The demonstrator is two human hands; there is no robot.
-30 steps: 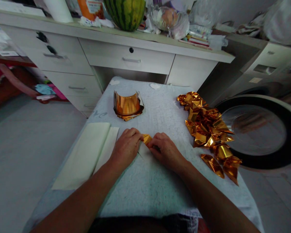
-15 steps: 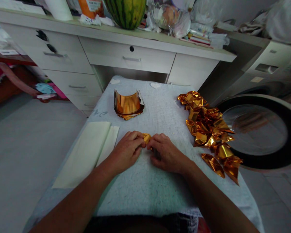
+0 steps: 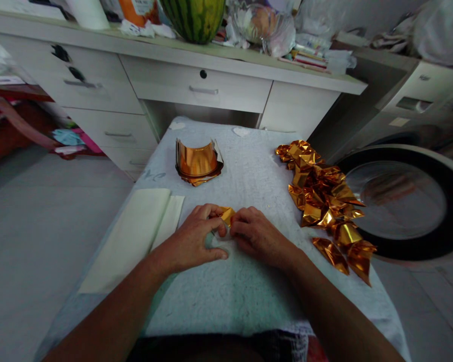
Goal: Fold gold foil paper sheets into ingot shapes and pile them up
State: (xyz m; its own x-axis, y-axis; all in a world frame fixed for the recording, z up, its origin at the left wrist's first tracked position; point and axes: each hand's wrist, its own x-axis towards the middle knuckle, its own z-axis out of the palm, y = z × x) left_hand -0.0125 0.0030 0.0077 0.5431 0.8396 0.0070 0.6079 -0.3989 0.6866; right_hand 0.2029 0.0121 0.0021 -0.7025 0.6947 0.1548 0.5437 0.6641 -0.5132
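A small folded piece of gold foil paper [image 3: 227,215] is between my hands, low over the cloth-covered table. My left hand [image 3: 196,236] has its fingers curled round the foil's left end, while its thumb stands apart below. On the other end, my right hand [image 3: 258,234] is closed in a pinch, its fingertips partly hiding the foil. Beyond them stands a curved stack of gold foil sheets [image 3: 199,162]. To the right lies a heap of folded gold foil pieces [image 3: 320,186].
Pale yellow folded paper [image 3: 126,241] lies on the table's [image 3: 245,171] left side. Behind stands a white drawer cabinet [image 3: 196,88] with a watermelon [image 3: 194,17] and bags on top. A washing machine's open round door [image 3: 403,201] reaches close to the right edge.
My left thumb has moved away from the foil and down, opening a gap under the fingers. More of the foil shows. My right hand has barely moved.
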